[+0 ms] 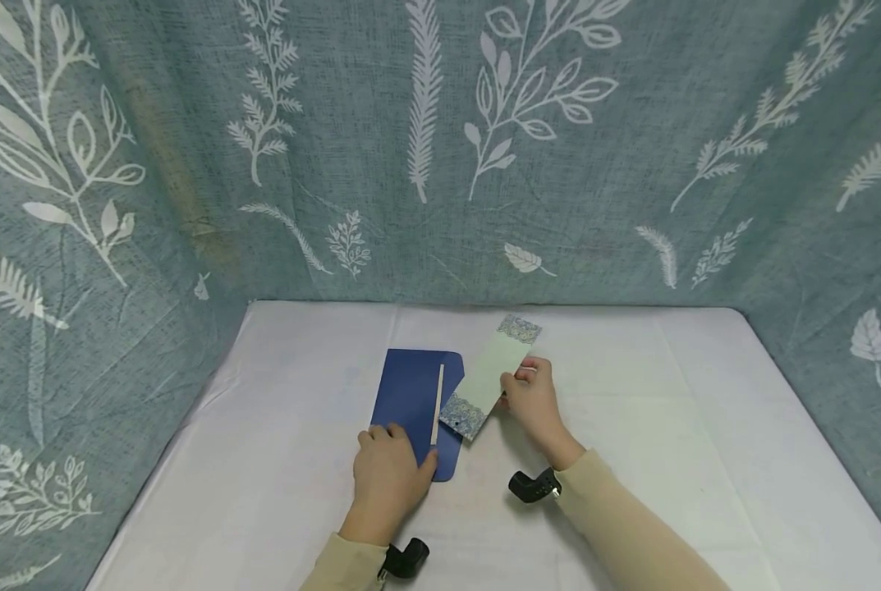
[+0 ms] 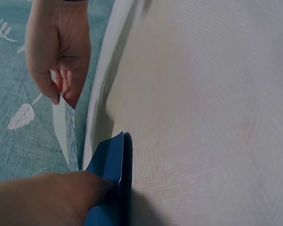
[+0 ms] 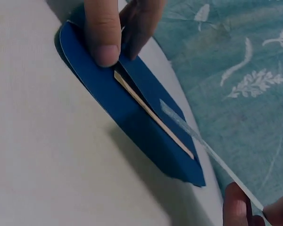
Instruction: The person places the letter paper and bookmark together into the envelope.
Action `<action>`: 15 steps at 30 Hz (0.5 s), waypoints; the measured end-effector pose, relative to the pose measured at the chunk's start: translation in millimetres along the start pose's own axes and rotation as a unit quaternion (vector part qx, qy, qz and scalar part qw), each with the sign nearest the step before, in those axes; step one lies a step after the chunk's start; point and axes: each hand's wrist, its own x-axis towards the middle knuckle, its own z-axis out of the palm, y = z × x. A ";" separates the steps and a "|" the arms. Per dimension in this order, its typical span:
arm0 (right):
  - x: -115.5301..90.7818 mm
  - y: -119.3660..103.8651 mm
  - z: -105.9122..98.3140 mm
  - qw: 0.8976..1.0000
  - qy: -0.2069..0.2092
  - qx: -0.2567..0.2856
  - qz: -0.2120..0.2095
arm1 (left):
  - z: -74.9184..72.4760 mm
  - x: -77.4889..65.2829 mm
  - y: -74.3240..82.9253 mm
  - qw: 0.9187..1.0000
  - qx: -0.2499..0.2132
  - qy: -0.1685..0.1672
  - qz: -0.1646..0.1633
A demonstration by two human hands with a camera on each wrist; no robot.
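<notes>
A dark blue paper envelope [image 1: 406,386] lies on the table, its flap side toward the right. A narrow pale strip [image 1: 438,402] runs along the flap; in the right wrist view the flap [image 3: 118,108] stands a little apart from the pocket. My left hand [image 1: 388,472] grips the envelope's near part, thumb at the fold and fingers across the pocket side. With thumb and fingertips, my right hand [image 1: 539,402] pinches the long edge of a pale green card [image 1: 488,373] with blue patterned ends. The card slants, its lower corner overlapping the envelope's right side in the head view.
A white cloth covers the table [image 1: 647,410]. Blue-green curtains [image 1: 381,156] with white leaf prints hang behind it and on both sides. Black camera mounts sit on the left wrist [image 1: 406,560] and the right wrist [image 1: 532,487].
</notes>
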 end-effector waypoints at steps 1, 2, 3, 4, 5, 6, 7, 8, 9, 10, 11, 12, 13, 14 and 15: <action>0.3 1.9 1.5 1.000 0.001 0.003 0.002 | -0.3 0.1 0.1 1.000 0.001 -0.002 0.000; 1.0 4.0 3.1 1.000 0.002 0.003 0.004 | -0.5 0.1 0.4 1.000 0.003 -0.004 -0.001; 1.1 5.7 4.4 1.000 0.002 0.002 0.004 | -0.7 0.2 0.5 1.000 0.004 -0.006 -0.001; 1.2 7.2 5.7 1.000 0.003 -0.001 0.002 | -0.8 0.1 0.6 1.000 0.006 -0.007 -0.001; 1.3 8.5 6.9 1.000 0.004 -0.008 -0.001 | -1.1 0.3 0.6 1.000 0.007 -0.007 -0.002; 1.4 9.5 7.8 1.000 0.004 -0.017 -0.005 | -1.2 0.4 0.6 1.000 0.008 -0.006 -0.001; 1.3 10.2 8.5 1.000 0.006 -0.027 -0.010 | -1.1 0.4 0.6 1.000 0.009 -0.004 -0.001; 1.4 10.7 9.1 0.999 0.007 -0.039 -0.017 | -1.1 0.4 0.7 1.000 0.009 -0.002 -0.001; 1.4 11.1 9.4 0.998 0.011 -0.051 -0.024 | -1.1 0.5 0.8 1.000 0.009 0.001 0.000; 1.3 11.3 9.6 0.998 0.014 -0.062 -0.030 | -1.2 0.6 0.9 1.000 0.008 0.003 0.002; 1.4 11.5 9.8 0.997 0.017 -0.072 -0.036 | -1.4 0.7 1.1 1.000 0.006 0.005 0.003; 1.2 11.8 9.8 0.996 0.019 -0.083 -0.040 | -1.4 0.6 1.4 1.000 0.005 0.006 0.004; 1.0 12.3 9.7 0.994 0.021 -0.093 -0.046 | -1.6 0.6 1.8 1.000 0.004 0.005 0.005; 0.8 12.9 9.7 0.993 0.021 -0.102 -0.050 | -1.9 0.5 2.2 1.000 0.002 0.005 0.005; 0.5 13.6 9.7 0.992 0.021 -0.110 -0.053 | -2.0 0.4 2.7 1.000 0.000 0.004 0.005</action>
